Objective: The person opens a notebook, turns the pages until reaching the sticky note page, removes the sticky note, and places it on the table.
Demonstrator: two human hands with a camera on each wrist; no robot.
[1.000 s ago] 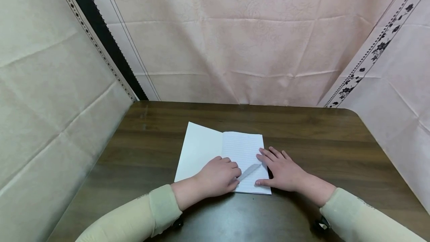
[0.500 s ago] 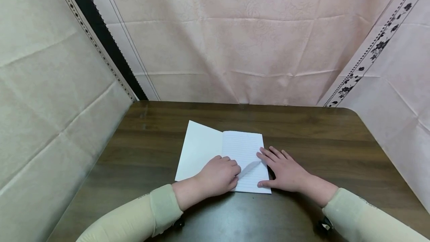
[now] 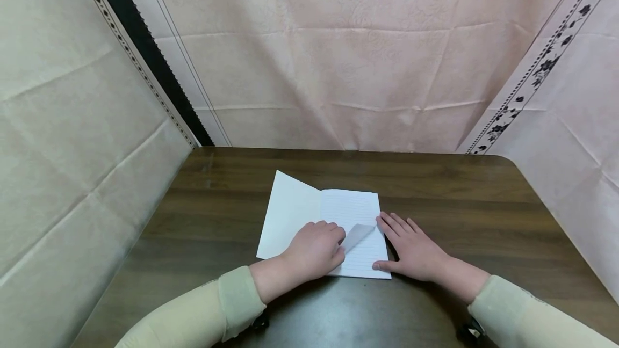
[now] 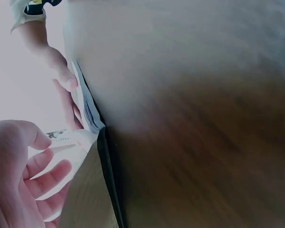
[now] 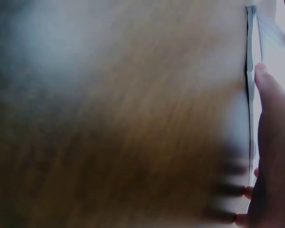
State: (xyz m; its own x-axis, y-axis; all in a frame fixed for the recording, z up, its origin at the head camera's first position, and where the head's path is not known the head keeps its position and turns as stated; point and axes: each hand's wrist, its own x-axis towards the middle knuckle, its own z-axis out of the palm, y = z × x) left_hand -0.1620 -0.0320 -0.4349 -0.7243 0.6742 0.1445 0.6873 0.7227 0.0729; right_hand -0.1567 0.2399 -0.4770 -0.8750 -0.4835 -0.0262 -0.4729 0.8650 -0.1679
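A notebook [image 3: 349, 205] with lined pages lies open on the table, its white cover [image 3: 285, 219] turned out to the left and slightly raised. Over the lower part of the lined side, my left hand [image 3: 314, 251] pinches a page [image 3: 357, 235] by its lower corner; the page curls up toward the left. Spread along the right edge, my right hand [image 3: 418, 254] rests with straight fingers, its thumb on the lower right corner. The right wrist view shows that thumb [image 5: 268, 85] over the notebook's edge [image 5: 250, 104]. Bright glare washes out the page in the left wrist view.
The brown wooden table [image 3: 232, 197] reaches back to a pale pink cloth [image 3: 338, 85] hanging behind it. More light cloth hangs at the left [image 3: 72, 149] and right [image 3: 570, 138] sides. A dark strip [image 3: 145, 47] shows at the back left.
The pinched page corner has lifted and curled further left in my left hand. The cover's far edge has risen a little. My right hand's fingers have drawn slightly toward the notebook's right edge.
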